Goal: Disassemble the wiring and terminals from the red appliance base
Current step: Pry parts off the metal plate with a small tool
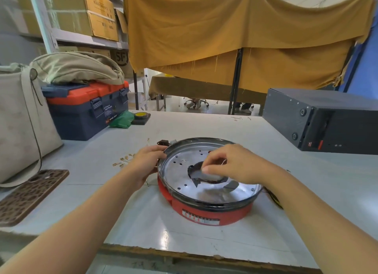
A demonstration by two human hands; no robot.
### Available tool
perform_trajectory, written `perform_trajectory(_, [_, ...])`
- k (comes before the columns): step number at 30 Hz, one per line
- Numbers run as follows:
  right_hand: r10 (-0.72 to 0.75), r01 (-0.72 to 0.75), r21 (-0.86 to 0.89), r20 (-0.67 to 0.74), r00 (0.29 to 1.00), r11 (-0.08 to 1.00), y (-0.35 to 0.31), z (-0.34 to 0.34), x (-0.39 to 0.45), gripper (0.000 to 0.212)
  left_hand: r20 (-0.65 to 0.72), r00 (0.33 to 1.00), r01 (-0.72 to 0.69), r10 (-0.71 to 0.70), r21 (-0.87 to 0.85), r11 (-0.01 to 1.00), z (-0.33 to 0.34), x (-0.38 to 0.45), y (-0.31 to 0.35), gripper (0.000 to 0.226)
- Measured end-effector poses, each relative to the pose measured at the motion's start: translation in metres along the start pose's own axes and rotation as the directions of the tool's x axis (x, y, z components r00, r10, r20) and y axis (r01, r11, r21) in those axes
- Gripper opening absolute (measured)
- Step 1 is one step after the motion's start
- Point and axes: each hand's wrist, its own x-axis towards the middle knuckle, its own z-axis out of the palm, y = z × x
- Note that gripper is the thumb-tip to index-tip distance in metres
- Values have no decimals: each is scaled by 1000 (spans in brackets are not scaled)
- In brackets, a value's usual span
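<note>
The red appliance base (206, 209) sits on the grey counter (126, 218), its shiny metal plate (178, 169) facing up. The left hand (146, 164) grips the left rim with curled fingers. The right hand (231, 164) hovers over the plate's central hole (196, 172), its fingers pinched together on a thin pale wire (224, 161). Small brass terminals (122, 160) lie left of the base. Further left are a brown patterned phone (30, 196), a canvas bag (20, 118) and a closed toolbox (88, 107). A black box (327, 120) stands at right, below a yellow cloth (245, 34).

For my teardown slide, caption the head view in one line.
Left hand steadies the red appliance base while right hand reaches into its central opening.
</note>
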Motion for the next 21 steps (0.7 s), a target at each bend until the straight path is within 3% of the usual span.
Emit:
perform_trajectory(6, [144,-153,-12,-270,952,988,46,-10,1,12,24,1000,3,-5,92,996,5,13,4,32])
perform_trajectory(11, [314,-267,164,-497,809,949,84,-23,-12,14,14,995,-95,94,274,957,10,28,11,33])
perform_trajectory(15, [441,-404,184,-461,770,896,112,-29,-25,17,32,979,-189,204,536,823,18,40,24,44])
perform_trajectory(21, [559,-558,91,-285,779,825,133,-24,-32,13,235,926,-363,295,767,529,44,33,28,49])
